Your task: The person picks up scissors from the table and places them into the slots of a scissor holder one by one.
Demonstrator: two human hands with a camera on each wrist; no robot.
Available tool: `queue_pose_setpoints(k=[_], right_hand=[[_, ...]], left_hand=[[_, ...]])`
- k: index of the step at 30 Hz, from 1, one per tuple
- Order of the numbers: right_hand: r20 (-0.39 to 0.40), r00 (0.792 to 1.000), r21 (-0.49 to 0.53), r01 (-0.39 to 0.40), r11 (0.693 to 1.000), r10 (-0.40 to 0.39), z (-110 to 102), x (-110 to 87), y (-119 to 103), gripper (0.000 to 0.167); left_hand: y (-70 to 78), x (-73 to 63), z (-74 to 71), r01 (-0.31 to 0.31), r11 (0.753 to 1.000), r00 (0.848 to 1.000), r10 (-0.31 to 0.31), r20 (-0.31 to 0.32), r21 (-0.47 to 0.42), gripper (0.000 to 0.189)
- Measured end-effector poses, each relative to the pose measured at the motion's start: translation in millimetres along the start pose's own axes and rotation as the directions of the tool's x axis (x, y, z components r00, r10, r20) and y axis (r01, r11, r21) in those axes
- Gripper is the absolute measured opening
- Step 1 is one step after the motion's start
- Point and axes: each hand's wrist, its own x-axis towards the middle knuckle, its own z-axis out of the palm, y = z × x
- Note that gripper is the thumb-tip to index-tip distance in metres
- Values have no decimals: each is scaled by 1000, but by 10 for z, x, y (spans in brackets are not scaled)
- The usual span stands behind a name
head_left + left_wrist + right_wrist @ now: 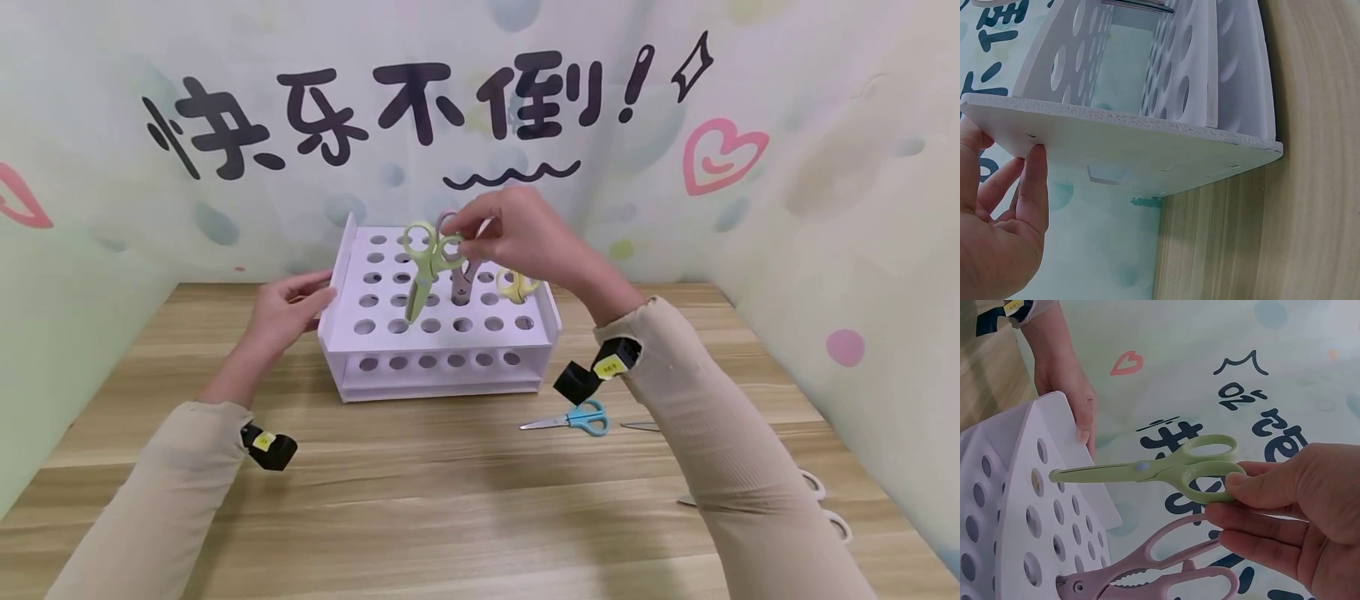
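Note:
My right hand (517, 233) pinches one handle loop of a pair of light green scissors (426, 271) between thumb and fingers. The scissors hang blades down above the white holed rack (442, 335); in the right wrist view their tip (1057, 475) appears near the holes. Mauve scissors (462, 287) stand in a hole just behind, and yellow-handled scissors (517, 287) sit in one farther right. My left hand (288, 310) rests its fingertips against the outside of the rack's left side panel (1116, 144), fingers fairly straight.
Blue-handled scissors (585, 418) lie on the wooden table (390, 483) in front of the rack's right end. White-handled scissors (838, 527) and another metal tip (640, 426) are partly hidden by my right sleeve. A printed curtain (337, 183) stands behind the rack.

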Motion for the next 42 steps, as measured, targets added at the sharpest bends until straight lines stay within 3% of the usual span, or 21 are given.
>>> queue_pose_setpoints(k=[6,15,29,42], right_hand=[[1,999,-3,-51,999,51,-87,179,-77,23],[-20,1000,-41,-8,999,7,-202,472,-117,21],[36,999,-47,-28,998,30,-90,817,70,21],[213,976,-88,-22,996,40,53,1012,250,22]], left_hand=[[10,1,-4,-1,1000,1000,1,2,19,53],[-5,7,-5,3,1000,1000,-3,3,9,53],[-45,37,-7,-9,1000,1000,9,-1,2,51],[-88,54,-11,-32,999,999,32,-5,-25,49]])
